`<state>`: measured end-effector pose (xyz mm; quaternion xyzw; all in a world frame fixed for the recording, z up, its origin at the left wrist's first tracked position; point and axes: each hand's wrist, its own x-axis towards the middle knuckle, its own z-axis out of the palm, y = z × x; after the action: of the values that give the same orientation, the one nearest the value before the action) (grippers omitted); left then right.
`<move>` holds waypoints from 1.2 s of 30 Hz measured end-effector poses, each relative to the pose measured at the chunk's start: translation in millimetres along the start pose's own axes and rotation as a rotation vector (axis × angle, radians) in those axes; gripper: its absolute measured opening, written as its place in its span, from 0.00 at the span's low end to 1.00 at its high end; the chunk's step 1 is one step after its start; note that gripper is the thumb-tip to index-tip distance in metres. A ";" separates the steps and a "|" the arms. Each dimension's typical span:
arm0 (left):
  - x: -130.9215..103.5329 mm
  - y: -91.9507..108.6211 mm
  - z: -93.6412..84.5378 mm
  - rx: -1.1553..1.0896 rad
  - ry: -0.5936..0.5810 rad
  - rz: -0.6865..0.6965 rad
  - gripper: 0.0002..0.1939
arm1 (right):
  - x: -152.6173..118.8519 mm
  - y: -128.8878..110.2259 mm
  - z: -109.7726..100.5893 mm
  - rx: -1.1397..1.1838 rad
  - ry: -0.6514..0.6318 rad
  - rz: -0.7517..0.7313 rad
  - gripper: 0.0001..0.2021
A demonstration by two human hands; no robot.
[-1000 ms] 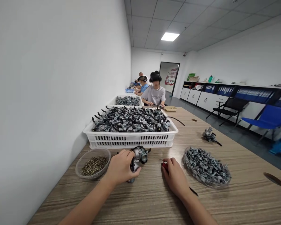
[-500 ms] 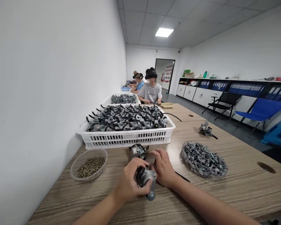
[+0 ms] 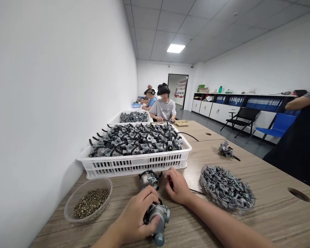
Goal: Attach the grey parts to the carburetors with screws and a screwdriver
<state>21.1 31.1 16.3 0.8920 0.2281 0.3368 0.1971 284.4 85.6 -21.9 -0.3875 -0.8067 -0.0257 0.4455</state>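
Observation:
My left hand (image 3: 136, 215) is wrapped round a silver carburetor (image 3: 160, 215) with a black hose, held low over the table. Just beyond it, a second carburetor (image 3: 147, 179) rests on the wood. Right of that one is my right hand (image 3: 179, 187), its fingers curled inward; whatever they may hold is hidden. A thin black rod (image 3: 197, 192) pokes out past the right wrist, and I cannot tell whether the hand grips it.
A white crate (image 3: 134, 167) full of carburetors stands ahead. On the left is a tub (image 3: 67, 210) of brass-coloured screws; on the right, a clear dish (image 3: 209, 196) of small metal parts. Another carburetor (image 3: 226, 150) lies farther right. A co-worker (image 3: 165, 108) sits across; a person (image 3: 299, 137) stands at right.
The left hand and its carburetor are lower in view, and the carburetor has turned. My right hand has moved apart from it. A person has come into view at the right.

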 end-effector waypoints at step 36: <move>-0.5 -22.5 -36.0 0.285 -0.160 -0.016 0.34 | -2.7 -15.8 -10.1 0.002 0.155 0.005 0.05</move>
<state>-10.3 56.4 29.7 0.9331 0.2643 0.2272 0.0891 282.0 69.0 -13.0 -0.3861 -0.7688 -0.0536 0.5069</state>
